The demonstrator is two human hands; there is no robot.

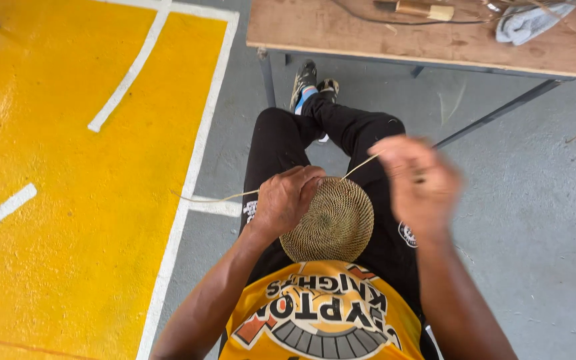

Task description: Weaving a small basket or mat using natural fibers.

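Observation:
A round woven disc (335, 223) of tan fibre rests on my lap, over black trousers. My left hand (285, 199) grips its upper left rim, fingers curled over the edge. A thin pale strand (360, 166) runs from the disc's top edge up to my right hand (416, 185), which is blurred, raised above my right thigh and pinched on the strand. Another loose strand (211, 198) trails left from under my left hand.
A wooden table (341, 33) on metal legs stands ahead, carrying a tool with a wooden handle (416, 9), a grey cloth (528, 22) and cords. My feet (311, 83) sit beneath it. Yellow painted floor (68, 200) with white lines lies to the left, grey concrete to the right.

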